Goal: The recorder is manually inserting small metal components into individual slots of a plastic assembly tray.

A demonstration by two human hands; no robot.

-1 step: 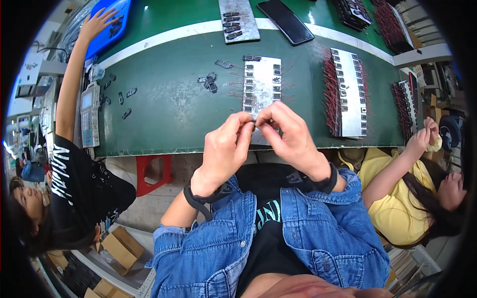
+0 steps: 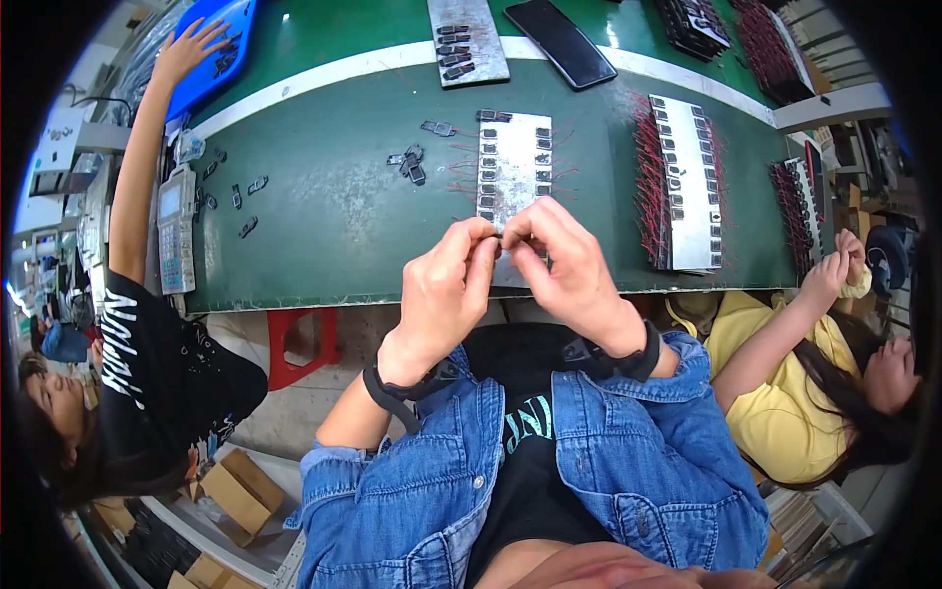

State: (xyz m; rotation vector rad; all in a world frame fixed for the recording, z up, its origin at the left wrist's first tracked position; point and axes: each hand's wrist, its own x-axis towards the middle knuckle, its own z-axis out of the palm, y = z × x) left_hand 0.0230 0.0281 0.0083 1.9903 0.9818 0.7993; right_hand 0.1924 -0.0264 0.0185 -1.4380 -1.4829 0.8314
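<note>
My left hand and my right hand meet at the near end of a metal plate. Both are closed in a pinch, thumb against forefinger, around a tiny dark part mostly hidden by the fingertips; its kind I cannot make out. Along both long sides of the plate sit small black square components with thin red wires sticking outward. One more black component lies across its far left corner. To the left, a loose component and a small pile of black components rest on the green table.
Stacked plates with red wires stand to the right. Farther back are another plate and a black phone. A co-worker's arm reaches to a blue tray at left; another person sits at right.
The whole view has shifted very slightly. My hands keep the same pinch at the same place.
</note>
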